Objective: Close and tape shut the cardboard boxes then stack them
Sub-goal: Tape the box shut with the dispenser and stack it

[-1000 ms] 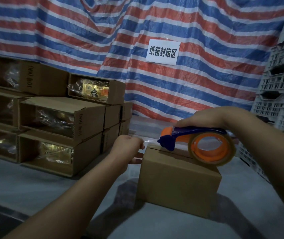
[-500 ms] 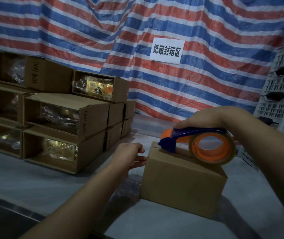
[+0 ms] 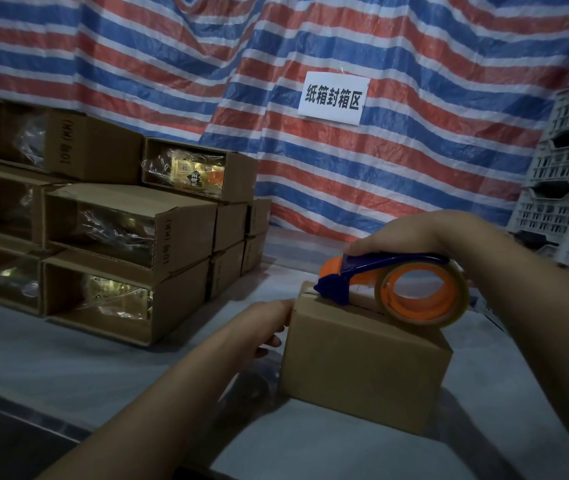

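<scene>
Hanging behind everything, a red/blue/white striped tarp (image 3: pixel 414 46) is seen w/ a white sign (image 3: pixel 333 98). Stacked boxes (image 3: pixel 110 237) are piled at left on the grey table (image 3: pixel 68 362). A closed cardboard box (image 3: pixel 362 368) sits centre-right. It is touched on its left side by the left hand (image 3: pixel 269 323), fingers loosely bent. A tape dispenser (image 3: pixel 397 289) is gripped from above by the right hand (image 3: pixel 404 233), resting on the box top.

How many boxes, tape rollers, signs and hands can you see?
Box being taped: 1
Boxes in the pile: 10 that I can make out
Tape dispenser: 1
Paper sign: 1
Hands: 2, the left hand and the right hand
Total: 15
</scene>
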